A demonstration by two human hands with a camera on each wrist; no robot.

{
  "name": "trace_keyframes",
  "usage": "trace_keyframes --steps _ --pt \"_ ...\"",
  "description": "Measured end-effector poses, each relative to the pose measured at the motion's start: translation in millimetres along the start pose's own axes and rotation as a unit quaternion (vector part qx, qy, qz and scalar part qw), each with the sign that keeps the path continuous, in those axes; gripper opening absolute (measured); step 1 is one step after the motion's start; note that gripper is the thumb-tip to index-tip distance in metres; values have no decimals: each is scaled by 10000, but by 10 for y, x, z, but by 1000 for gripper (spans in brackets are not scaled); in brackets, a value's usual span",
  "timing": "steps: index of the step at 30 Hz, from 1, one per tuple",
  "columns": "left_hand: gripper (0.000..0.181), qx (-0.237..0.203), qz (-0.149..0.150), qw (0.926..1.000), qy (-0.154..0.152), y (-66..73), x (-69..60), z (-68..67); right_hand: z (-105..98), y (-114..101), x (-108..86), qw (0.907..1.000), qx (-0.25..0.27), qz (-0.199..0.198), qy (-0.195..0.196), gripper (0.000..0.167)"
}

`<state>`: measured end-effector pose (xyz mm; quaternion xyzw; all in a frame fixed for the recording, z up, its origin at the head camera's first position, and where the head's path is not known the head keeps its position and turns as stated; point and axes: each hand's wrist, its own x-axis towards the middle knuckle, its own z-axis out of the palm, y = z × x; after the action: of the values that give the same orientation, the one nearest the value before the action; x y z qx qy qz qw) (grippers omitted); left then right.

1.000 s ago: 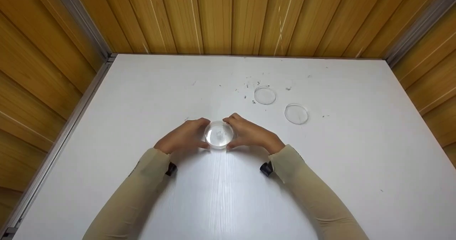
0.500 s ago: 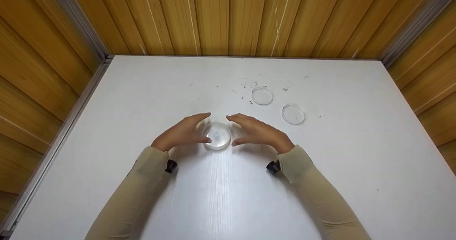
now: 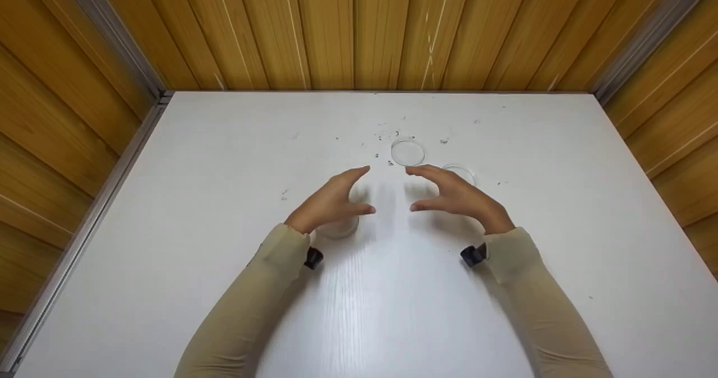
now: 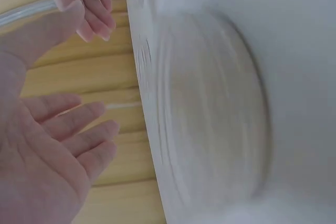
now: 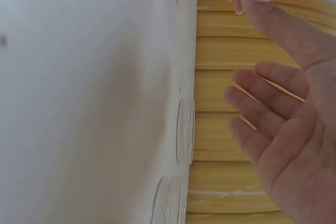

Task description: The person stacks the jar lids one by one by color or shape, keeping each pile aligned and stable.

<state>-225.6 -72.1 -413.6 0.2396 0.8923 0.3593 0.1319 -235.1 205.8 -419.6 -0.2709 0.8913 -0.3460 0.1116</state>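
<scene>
A clear round petri dish (image 3: 339, 229) rests on the white table, partly covered by my left hand (image 3: 332, 201) in the head view. In the left wrist view the same petri dish (image 4: 210, 108) looks large and blurred, apart from my fingers. My right hand (image 3: 460, 196) hovers to the right, its thumb and fingers spread with nothing between them. Near its fingertips lies a second clear dish (image 3: 408, 152), and a third dish (image 3: 459, 171) is partly hidden behind that hand. Both of these show edge-on in the right wrist view.
Small dark specks (image 3: 377, 155) and smudges are scattered on the white table (image 3: 224, 142) around the far dishes. A yellow wood-look panel wall (image 3: 325, 30) rises at the table's back edge, with metal frame posts at the corners.
Both hands held the near petri dish between them, then let go of it. They have since moved right and away from the body, while the dish stays on the table.
</scene>
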Motion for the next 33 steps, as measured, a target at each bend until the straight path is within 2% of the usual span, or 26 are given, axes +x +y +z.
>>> trace_keyframes --steps 5,12,20,26,29,33 --pt "84 -29 24 10000 2 192 219 214 -194 206 -122 9987 31 481 152 82" --pt "83 -139 37 9997 -177 405 535 507 -437 474 -285 9946 -29 994 310 83" --pt "82 39 -54 9996 -287 532 852 788 -645 678 -401 9871 -215 1583 71 90" --pt "82 -102 -208 9994 -266 568 954 947 -668 754 -423 9837 -246 1774 -132 94" --pt "83 -172 -282 9992 -244 594 977 982 -660 770 -418 9820 -230 1864 -212 96" --pt "83 -37 -316 9994 -148 596 1011 1007 -635 787 -381 9814 -249 1881 -279 96"
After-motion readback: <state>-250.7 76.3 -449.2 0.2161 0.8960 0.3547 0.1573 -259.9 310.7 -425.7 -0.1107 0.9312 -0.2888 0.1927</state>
